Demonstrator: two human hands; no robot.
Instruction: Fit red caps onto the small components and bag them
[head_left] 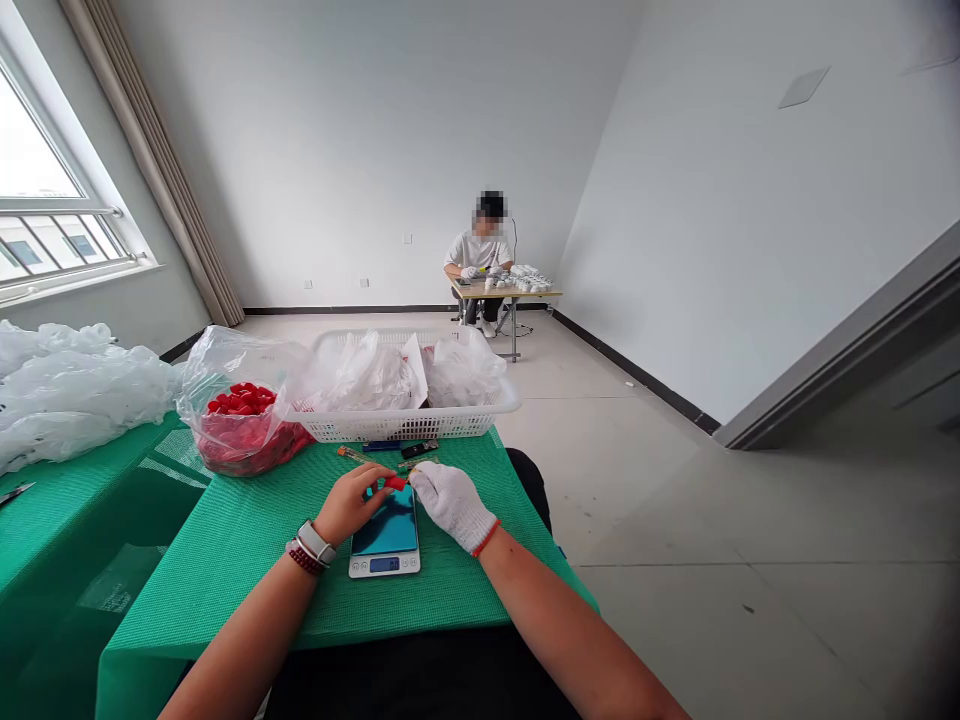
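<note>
Between the thumb and fingers of my bare left hand [361, 497] is a small red plastic piece [395, 482], held above the far end of a digital scale [384, 530]. My right hand [452, 503], in a white knit glove with a red cuff, is closed in a pinch close to the piece's right end. What its fingertips grip is too small to make out. The scale's display reads about zero, and its blue plate is partly covered by my hands. A clear plastic bag [247, 430] full of similar red pieces stands open to the left.
Behind my hands, a white plastic basket [405, 425] holds clear bags. A blue object [382, 446] and a black object [418, 449] lie before it. White plastic bags [75, 400] are heaped at left. A person [478, 250] sits at a far table [510, 292].
</note>
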